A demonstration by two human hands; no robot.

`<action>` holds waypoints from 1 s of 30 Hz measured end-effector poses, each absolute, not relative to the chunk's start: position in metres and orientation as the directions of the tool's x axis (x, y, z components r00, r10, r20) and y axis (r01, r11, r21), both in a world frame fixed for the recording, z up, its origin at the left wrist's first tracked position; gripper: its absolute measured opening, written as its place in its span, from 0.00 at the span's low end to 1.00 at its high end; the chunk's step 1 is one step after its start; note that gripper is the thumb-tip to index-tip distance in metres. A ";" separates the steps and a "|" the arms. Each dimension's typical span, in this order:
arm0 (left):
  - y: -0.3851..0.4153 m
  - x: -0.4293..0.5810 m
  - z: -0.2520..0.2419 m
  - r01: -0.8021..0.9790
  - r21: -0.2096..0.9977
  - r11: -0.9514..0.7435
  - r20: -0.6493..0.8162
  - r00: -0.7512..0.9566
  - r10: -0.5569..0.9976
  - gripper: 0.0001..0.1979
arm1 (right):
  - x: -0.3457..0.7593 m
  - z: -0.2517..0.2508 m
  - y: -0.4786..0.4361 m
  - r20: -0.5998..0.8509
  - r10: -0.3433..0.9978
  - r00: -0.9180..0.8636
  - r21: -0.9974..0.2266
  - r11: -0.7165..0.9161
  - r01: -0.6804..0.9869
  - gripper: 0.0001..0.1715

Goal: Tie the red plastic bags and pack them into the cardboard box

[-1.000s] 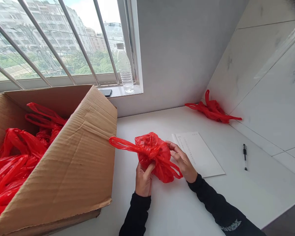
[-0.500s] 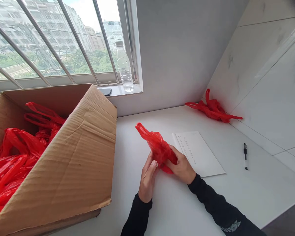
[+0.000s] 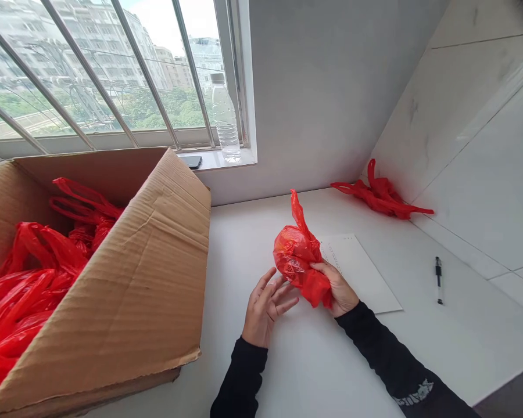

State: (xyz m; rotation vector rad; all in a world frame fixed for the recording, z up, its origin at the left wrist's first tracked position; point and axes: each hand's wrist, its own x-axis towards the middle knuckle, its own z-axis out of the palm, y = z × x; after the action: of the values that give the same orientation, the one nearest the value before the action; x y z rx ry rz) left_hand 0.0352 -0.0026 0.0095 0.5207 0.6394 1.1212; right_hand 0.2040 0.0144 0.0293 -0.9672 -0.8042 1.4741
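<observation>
A red plastic bag (image 3: 297, 255), bunched into a rounded bundle with one handle sticking up, is above the white table. My right hand (image 3: 337, 287) grips it on its right side, thumb in front. What may be inside the bag cannot be made out. Just left of and below the bag is my left hand (image 3: 265, 305), its fingers spread and nothing held. Partly behind the bag and right hand lies a white paper booklet (image 3: 368, 278) with printed marks.
A large cardboard box (image 3: 148, 278) with several red plastic bags (image 3: 47, 249) stands at left. Another red bag (image 3: 381, 194) lies in the far right corner. A pen (image 3: 438, 280) rests on the table (image 3: 244, 232). On the windowsill are a water bottle (image 3: 226, 122) and a dark phone-like object (image 3: 192, 162).
The red bag has turned and moved slightly right in my right hand, its handle now pointing up. My left hand has come off the bag and spread its fingers.
</observation>
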 end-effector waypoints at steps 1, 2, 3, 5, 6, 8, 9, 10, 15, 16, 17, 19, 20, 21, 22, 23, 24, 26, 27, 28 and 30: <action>-0.003 0.036 0.011 -0.643 0.657 0.394 -0.200 0.355 0.913 0.23 | 0.204 0.031 0.013 -0.117 0.992 -0.037 -0.900 -0.121 -0.419 0.19; -0.004 0.036 0.013 -0.632 0.652 0.420 -0.184 0.405 0.896 0.22 | 0.203 0.032 0.012 -0.101 0.993 -0.059 -0.909 -0.116 -0.401 0.19; -0.005 0.036 0.014 -0.622 0.656 0.427 -0.167 0.432 0.886 0.20 | 0.202 0.034 0.011 -0.083 0.993 -0.086 -0.921 -0.109 -0.375 0.19; -0.006 0.038 0.014 -0.617 0.675 0.404 -0.141 0.429 0.892 0.19 | 0.199 0.036 0.009 -0.038 0.991 -0.127 -0.947 -0.076 -0.311 0.18; -0.006 0.039 0.014 -0.620 0.684 0.385 -0.136 0.410 0.902 0.18 | 0.198 0.037 0.008 -0.014 0.991 -0.135 -0.959 -0.052 -0.279 0.18; -0.006 0.040 0.012 -0.632 0.695 0.343 -0.124 0.365 0.923 0.18 | 0.196 0.038 0.006 0.033 0.992 -0.119 -0.978 0.007 -0.211 0.16; -0.006 0.041 0.011 -0.642 0.698 0.319 -0.110 0.344 0.933 0.18 | 0.195 0.038 0.005 0.053 0.993 -0.104 -0.984 0.034 -0.176 0.14; -0.006 0.041 0.010 -0.651 0.699 0.296 -0.095 0.325 0.941 0.19 | 0.195 0.038 0.005 0.069 0.993 -0.092 -0.988 0.055 -0.144 0.13; -0.004 0.043 0.006 -0.679 0.708 0.194 -0.041 0.234 0.971 0.25 | 0.196 0.038 0.005 0.083 0.993 -0.085 -0.995 0.077 -0.070 0.12; -0.004 0.043 0.006 -0.678 0.711 0.186 -0.041 0.225 0.974 0.25 | 0.196 0.039 0.006 0.081 0.993 -0.088 -0.995 0.075 -0.069 0.12; -0.003 0.042 0.006 -0.676 0.714 0.184 -0.045 0.218 0.975 0.25 | 0.196 0.039 0.006 0.080 0.993 -0.092 -0.995 0.074 -0.068 0.12; -0.002 0.041 0.006 -0.673 0.715 0.188 -0.059 0.210 0.976 0.26 | 0.196 0.040 0.006 0.079 0.992 -0.102 -0.995 0.072 -0.072 0.13; -0.001 0.040 0.006 -0.672 0.716 0.191 -0.067 0.206 0.976 0.26 | 0.195 0.040 0.006 0.078 0.991 -0.110 -0.995 0.070 -0.075 0.14; -0.001 0.040 0.006 -0.670 0.717 0.194 -0.075 0.204 0.976 0.25 | 0.195 0.040 0.005 0.076 0.990 -0.116 -0.995 0.067 -0.078 0.14; 0.000 0.039 0.005 -0.668 0.717 0.198 -0.081 0.202 0.976 0.25 | 0.195 0.041 0.005 0.074 0.990 -0.123 -0.995 0.064 -0.082 0.14; 0.000 0.039 0.005 -0.665 0.719 0.203 -0.089 0.203 0.975 0.24 | 0.195 0.041 0.005 0.072 0.989 -0.126 -0.995 0.062 -0.084 0.14; 0.000 0.039 0.004 -0.662 0.719 0.209 -0.094 0.205 0.974 0.23 | 0.195 0.041 0.005 0.072 0.989 -0.127 -0.994 0.061 -0.085 0.14; 0.000 0.039 0.002 -0.664 0.717 0.213 -0.095 0.210 0.973 0.23 | 0.195 0.040 0.005 0.072 0.990 -0.125 -0.995 0.062 -0.082 0.14; 0.000 0.039 0.002 -0.667 0.714 0.212 -0.091 0.211 0.973 0.24 | 0.195 0.040 0.005 0.073 0.989 -0.127 -0.995 0.063 -0.080 0.14; 0.000 0.039 0.001 -0.672 0.711 0.205 -0.084 0.208 0.974 0.25 | 0.195 0.040 0.005 0.073 0.988 -0.133 -0.995 0.063 -0.078 0.14; 0.000 0.040 0.000 -0.682 0.706 0.192 -0.074 0.199 0.977 0.27 | 0.194 0.039 0.006 0.074 0.986 -0.152 -0.995 0.063 -0.076 0.16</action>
State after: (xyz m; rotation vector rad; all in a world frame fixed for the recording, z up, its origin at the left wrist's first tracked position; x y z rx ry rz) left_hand 0.0398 0.0000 0.0000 0.6065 0.5926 1.2648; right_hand 0.1943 0.0057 0.0394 -1.0284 -1.3003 1.3022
